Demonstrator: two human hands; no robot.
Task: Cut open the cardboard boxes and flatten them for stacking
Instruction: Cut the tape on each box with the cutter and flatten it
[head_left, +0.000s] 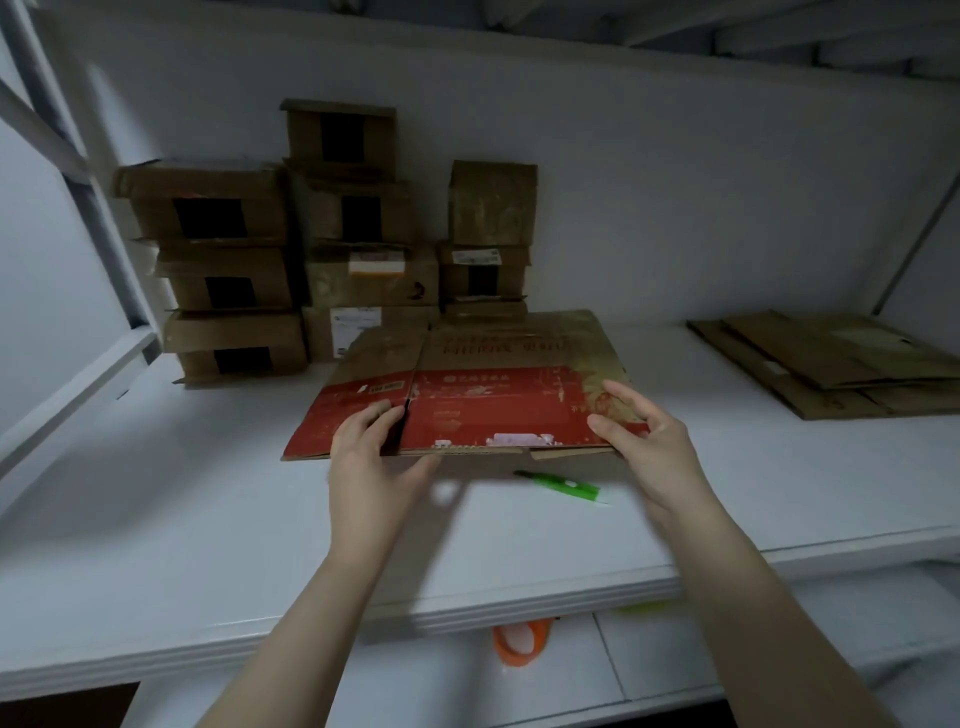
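Red printed box (493, 410): lying collapsed and almost flat in the middle of the white shelf (156, 519), with the near edge appearing to lift slightly off the surface, probably so it can be moved to a pile.
Left hand (371, 441): gripping the near edge beside the slit between two panels, with fingers on top and thumb reaching underneath, likely steadying that side.
Right hand (631, 431): resting on the near right corner with fingers spread and fairly straight, touching rather than clamping. Slightly blurred, so the thumb's contact is hard to confirm.
Green utility knife (561, 486): lying on the shelf just in front of the box, between the two wrists and touched by neither hand, suggesting the cutting on this box is done.
Uncut boxes (291, 260): standing stacked in columns against the back wall, left of centre, behind the red printed box.
Flattened pile (831, 364): lying at the far right of the shelf, well apart from both hands, and looking like where the box is headed.
Orange object (522, 642): showing below the shelf's front lip, too hidden to identify.
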